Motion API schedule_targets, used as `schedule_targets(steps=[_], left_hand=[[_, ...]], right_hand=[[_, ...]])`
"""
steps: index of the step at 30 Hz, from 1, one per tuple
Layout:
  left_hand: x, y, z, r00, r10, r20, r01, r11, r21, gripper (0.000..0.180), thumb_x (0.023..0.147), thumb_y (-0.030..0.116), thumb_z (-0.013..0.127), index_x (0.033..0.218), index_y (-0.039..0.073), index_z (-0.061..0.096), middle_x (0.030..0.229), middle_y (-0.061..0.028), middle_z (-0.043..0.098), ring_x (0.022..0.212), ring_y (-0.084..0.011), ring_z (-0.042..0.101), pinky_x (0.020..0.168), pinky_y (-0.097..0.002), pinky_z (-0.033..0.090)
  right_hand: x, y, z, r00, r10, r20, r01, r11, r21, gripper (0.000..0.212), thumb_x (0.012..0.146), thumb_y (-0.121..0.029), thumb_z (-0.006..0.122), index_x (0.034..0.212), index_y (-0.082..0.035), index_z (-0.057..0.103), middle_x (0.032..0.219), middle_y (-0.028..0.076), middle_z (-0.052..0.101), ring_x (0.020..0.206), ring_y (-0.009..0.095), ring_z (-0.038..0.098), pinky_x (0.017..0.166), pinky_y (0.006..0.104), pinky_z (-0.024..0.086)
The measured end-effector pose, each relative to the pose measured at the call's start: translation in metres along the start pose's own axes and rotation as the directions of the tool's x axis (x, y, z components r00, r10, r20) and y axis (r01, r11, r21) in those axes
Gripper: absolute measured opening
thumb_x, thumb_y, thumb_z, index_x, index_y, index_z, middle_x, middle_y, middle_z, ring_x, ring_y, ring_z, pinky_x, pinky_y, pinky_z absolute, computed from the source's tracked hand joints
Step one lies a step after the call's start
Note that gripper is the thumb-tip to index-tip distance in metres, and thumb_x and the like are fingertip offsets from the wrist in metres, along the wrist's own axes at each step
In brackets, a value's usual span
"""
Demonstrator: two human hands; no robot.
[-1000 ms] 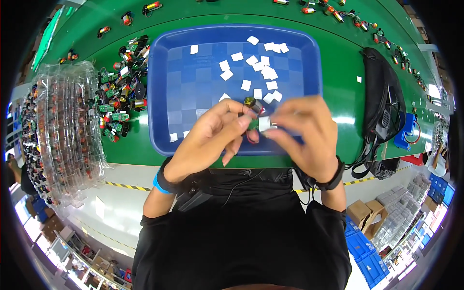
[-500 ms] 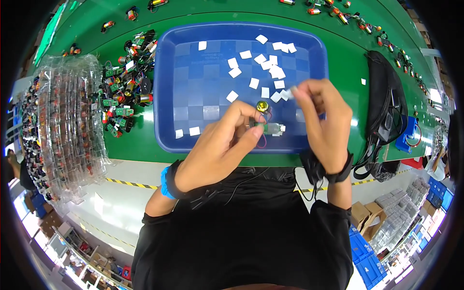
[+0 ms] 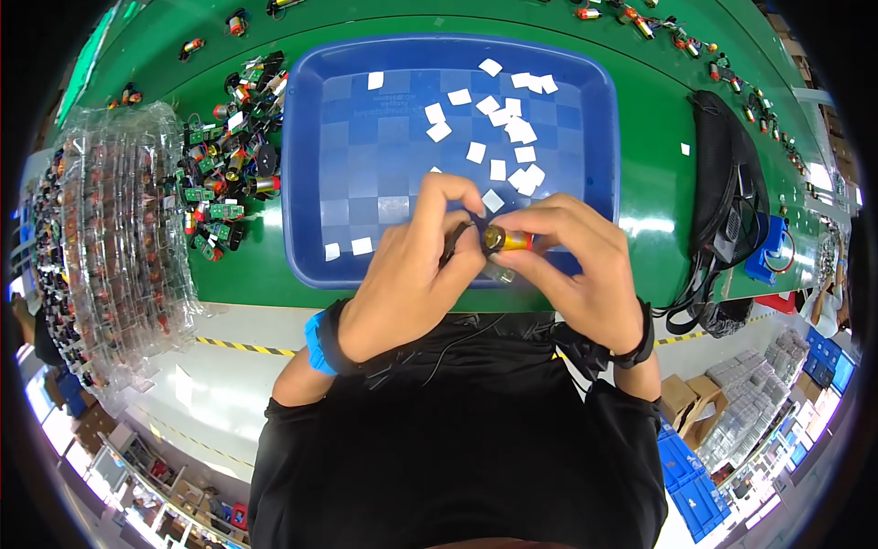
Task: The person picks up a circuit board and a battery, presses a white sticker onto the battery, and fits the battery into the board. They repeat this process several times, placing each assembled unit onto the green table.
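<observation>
Over the near part of a blue plastic tray (image 3: 605,119), my two hands meet at a small wired assembly. My right hand (image 3: 585,270) pinches its gold and red cylindrical cell (image 3: 509,240) between thumb and fingers. My left hand (image 3: 412,274) is closed at the cell's left end, on a dark part mostly hidden by the fingers. Under the cell, a clear piece (image 3: 498,273) shows partly. Just above the fingertips is a pale square (image 3: 492,199); I cannot tell whether it is held or lies in the tray. Several white square pieces (image 3: 519,130) are scattered in the tray.
A heap of wired cells with green circuit boards (image 3: 229,165) lies left of the tray, beside stacked clear blister trays (image 3: 123,229). A black bag (image 3: 722,197) lies to the right on the green table (image 3: 654,183). More cells (image 3: 640,26) line the far edge.
My right hand has come down and left from above the white pieces to the assembly and now grips the cell. My left hand has turned the assembly; its green board no longer shows.
</observation>
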State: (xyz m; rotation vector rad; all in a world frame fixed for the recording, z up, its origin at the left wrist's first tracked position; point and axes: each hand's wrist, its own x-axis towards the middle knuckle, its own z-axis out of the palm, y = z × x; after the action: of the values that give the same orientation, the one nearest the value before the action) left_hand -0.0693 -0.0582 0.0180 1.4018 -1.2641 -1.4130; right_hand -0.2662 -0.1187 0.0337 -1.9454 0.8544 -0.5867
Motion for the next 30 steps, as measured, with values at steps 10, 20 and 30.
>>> schedule_targets(steps=[10, 20, 30], left_hand=[[0.0, 0.009, -0.018, 0.988, -0.022, 0.153, 0.021, 1.0, 0.005, 0.031, 0.094, 0.001, 0.064, 0.123, 0.004, 0.054, 0.094, -0.0029, 0.065, 0.077, -0.0059, 0.061, 0.06, -0.0209, 0.047], [0.003, 0.004, -0.017, 0.977, -0.058, 0.203, 0.062, 0.998, -0.01, 0.039, 0.08, 0.001, 0.081, 0.114, 0.001, 0.062, 0.09, -0.0039, 0.071, 0.071, -0.0083, 0.067, 0.065, -0.0208, 0.051], [0.001, 0.003, -0.021, 0.988, 0.012, 0.151, 0.001, 0.996, -0.088, 0.042, 0.073, 0.001, 0.087, 0.109, -0.003, 0.065, 0.091, -0.0106, 0.074, 0.073, -0.0121, 0.07, 0.068, -0.0229, 0.055]], right_hand=[[0.007, -0.003, -0.013, 0.994, -0.097, -0.042, 0.089, 0.984, -0.157, 0.039, 0.073, -0.002, 0.082, 0.11, -0.001, 0.07, 0.095, 0.01, 0.07, 0.082, 0.023, 0.066, 0.074, 0.0319, 0.052], [0.004, -0.007, -0.021, 0.983, -0.18, 0.025, 0.181, 0.948, -0.264, 0.043, 0.067, -0.001, 0.082, 0.108, -0.002, 0.069, 0.094, 0.008, 0.07, 0.092, 0.027, 0.063, 0.076, 0.0358, 0.05], [-0.004, -0.008, -0.011, 0.96, -0.279, 0.006, 0.269, 0.92, -0.285, 0.027, 0.068, -0.001, 0.081, 0.092, -0.002, 0.07, 0.093, 0.009, 0.072, 0.102, 0.031, 0.063, 0.086, 0.0447, 0.054]])
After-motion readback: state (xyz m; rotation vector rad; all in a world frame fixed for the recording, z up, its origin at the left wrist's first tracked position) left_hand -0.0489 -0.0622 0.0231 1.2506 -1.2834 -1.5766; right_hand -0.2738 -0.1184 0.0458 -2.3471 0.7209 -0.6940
